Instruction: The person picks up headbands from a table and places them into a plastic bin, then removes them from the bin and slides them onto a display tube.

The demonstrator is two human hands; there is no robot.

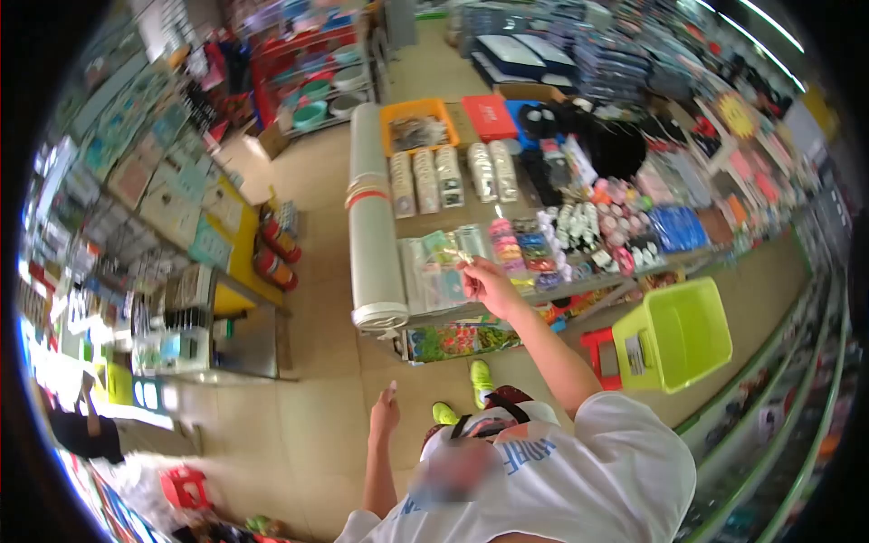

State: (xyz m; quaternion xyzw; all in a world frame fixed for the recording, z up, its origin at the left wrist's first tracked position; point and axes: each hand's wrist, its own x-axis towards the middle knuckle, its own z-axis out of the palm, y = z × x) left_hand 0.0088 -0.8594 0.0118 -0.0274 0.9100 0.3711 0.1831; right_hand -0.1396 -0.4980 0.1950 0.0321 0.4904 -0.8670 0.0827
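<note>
We're looking just lower left of the yellow-green bin point(692, 326), and there are blue letters across the white shirt point(625, 452): we get what looks like "ORE", the rest unclear. On the bin's side, we see a label point(635, 355), too small to read. Up beyond the bin, we can't read the yellow starburst sign point(739, 115) either.

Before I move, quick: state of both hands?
Left hand: fingers loosely curled; can't tell if holding anything.
Right hand: closed on a small pale item.
</note>
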